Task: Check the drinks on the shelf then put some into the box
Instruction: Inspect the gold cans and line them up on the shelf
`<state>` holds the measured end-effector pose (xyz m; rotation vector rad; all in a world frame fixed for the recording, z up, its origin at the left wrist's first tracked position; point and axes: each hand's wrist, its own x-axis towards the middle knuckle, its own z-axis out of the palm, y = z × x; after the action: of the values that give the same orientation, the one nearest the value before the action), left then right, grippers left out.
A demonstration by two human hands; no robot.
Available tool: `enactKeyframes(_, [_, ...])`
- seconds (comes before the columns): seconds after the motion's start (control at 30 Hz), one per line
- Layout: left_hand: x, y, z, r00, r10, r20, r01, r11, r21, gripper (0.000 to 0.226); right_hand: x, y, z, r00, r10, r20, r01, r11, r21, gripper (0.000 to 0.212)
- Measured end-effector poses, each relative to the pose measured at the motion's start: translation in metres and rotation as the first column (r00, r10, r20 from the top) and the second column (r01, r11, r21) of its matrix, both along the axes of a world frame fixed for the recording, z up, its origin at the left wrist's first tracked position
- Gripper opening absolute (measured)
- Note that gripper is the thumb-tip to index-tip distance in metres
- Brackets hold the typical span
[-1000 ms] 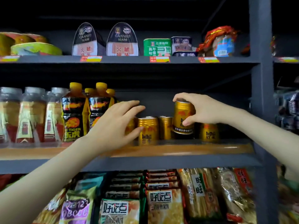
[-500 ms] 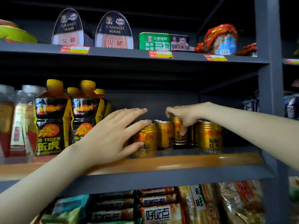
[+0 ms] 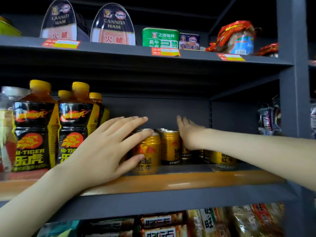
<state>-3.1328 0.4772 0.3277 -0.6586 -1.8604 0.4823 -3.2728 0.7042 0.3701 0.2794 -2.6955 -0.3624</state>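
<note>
Several gold drink cans stand upright in a tight cluster on the middle shelf, a little toward three o'clock of the view's centre. The front can sits nearest the orange shelf edge, and another gold can shows at four o'clock of the cluster, partly behind the right forearm.

The left hand comes in from seven o'clock and lies flat over the front can. Its fingers are straight and slightly spread across the can's top, and the thumb touches the label, so nothing is gripped. The right hand reaches in from three o'clock. Its fingers are straight and point toward the back wall at twelve o'clock, and the edge of the palm lies against the cans at the back of the cluster. It too is open and holds nothing.

At nine o'clock of the cans, just beside the left hand, stand black-and-yellow energy drink bottles with yellow caps. A clear bottle is blurred at the far nine o'clock edge.

On the shelf above, at twelve o'clock, sit two arched ham tins, a green tin and a red wrapped packet, with price labels on the shelf front. Below, at six o'clock, lie snack packets. A grey upright post runs down the three o'clock side.
</note>
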Motion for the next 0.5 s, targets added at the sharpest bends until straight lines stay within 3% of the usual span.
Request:
enactKeyframes(0.13, [0.000,0.002,0.000,1.000,0.002,-0.005,-0.002,1.000,0.006,0.052,-0.008,-0.004,-0.028,0.996,-0.092,0.021,0.093,0.994,-0.052,0.101])
enactKeyframes(0.37, [0.003,0.003,0.000,1.000,0.014,-0.020,-0.014,1.000,-0.001,0.055,-0.014,-0.002,-0.031,1.000,0.001,0.003,-0.001,0.998,-0.057,0.112])
enactKeyframes(0.5, [0.004,0.003,0.000,1.000,0.017,-0.019,-0.018,1.000,-0.004,0.056,-0.025,-0.007,-0.024,0.999,-0.007,0.038,0.010,0.997,-0.071,0.106])
